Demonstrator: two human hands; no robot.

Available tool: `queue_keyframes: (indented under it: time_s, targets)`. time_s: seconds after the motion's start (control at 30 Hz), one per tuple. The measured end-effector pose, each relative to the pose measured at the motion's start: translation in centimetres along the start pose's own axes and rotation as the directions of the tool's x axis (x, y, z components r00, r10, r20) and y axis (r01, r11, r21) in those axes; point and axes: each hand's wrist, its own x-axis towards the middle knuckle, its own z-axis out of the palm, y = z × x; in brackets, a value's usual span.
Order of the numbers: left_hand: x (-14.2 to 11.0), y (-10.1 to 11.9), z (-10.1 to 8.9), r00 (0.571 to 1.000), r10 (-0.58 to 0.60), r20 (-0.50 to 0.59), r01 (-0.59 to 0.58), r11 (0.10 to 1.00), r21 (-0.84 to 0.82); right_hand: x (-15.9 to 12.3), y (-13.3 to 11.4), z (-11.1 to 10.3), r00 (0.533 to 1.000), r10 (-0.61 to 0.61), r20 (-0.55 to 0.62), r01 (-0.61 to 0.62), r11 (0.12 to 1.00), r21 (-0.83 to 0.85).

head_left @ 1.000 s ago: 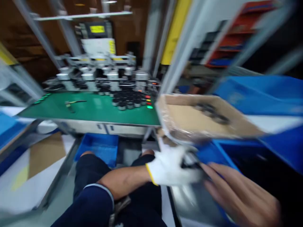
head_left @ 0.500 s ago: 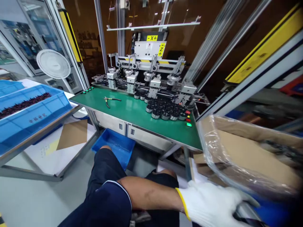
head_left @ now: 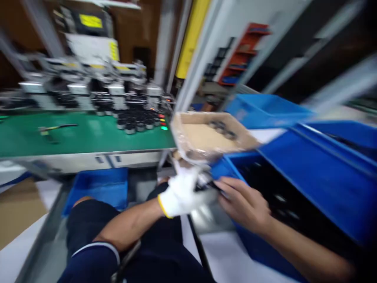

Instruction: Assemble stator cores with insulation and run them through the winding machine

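Observation:
My left hand [head_left: 184, 192] wears a white glove with a yellow cuff and is closed around a small dark part I cannot make out, at the near corner of a blue bin [head_left: 294, 184]. My bare right hand [head_left: 243, 202] meets it from the right, fingers curled at the same dark part over the bin's rim. The bin holds dark parts, blurred by motion. Just behind the hands sits a cardboard box [head_left: 206, 135] lined with clear plastic, with a few dark rings in it.
A green worktable [head_left: 82, 137] with pliers [head_left: 55, 128], a cluster of black ring parts [head_left: 135, 120] and an assembly machine [head_left: 88, 74] lies to the left. A blue tray [head_left: 98, 186] sits under the table by my knees. More blue bins [head_left: 265, 110] stand behind.
The view swung right, from the machine to the blue bin. My right hand has come into view and met the gloved left hand at the bin's corner.

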Motion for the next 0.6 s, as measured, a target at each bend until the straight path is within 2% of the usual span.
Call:
queue_keyframes:
  time_s: [0.07, 0.1, 0.2, 0.33, 0.43, 0.6]
  targets:
    - [-0.3, -0.4, 0.1, 0.999, -0.004, -0.038, 0.002, 0.999, -0.044, 1.2, -0.2, -0.5, 0.999, 0.025, -0.046, -0.023, 0.999, 0.039]
    - [-0.3, -0.7, 0.1, 0.998, -0.011, -0.062, 0.008, 0.999, -0.052, 1.7, 0.0, -0.2, 0.996, 0.056, -0.070, -0.050, 0.995, 0.084]
    - [0.0, -1.6, 0.0, 0.993, 0.017, -0.116, -0.029, 0.995, -0.100, 2.2, 0.8, 1.0, 0.995, 0.039, -0.094, -0.021, 0.982, 0.189]
    - [-0.1, -1.8, -0.1, 0.986, 0.082, -0.144, -0.110, 0.973, -0.201, 1.7, 0.5, 1.3, 0.996, -0.007, -0.090, 0.020, 0.990, 0.143]
    - [-0.2, -1.5, -0.1, 0.991, 0.088, -0.097, -0.110, 0.961, -0.254, 1.3, 0.5, 1.2, 0.996, -0.013, -0.093, 0.024, 0.994, 0.111]
    - [-0.4, -1.2, -0.4, 1.000, 0.015, 0.027, -0.005, 0.941, -0.338, 1.1, 0.8, 1.3, 0.992, 0.016, -0.127, -0.004, 0.995, 0.100]
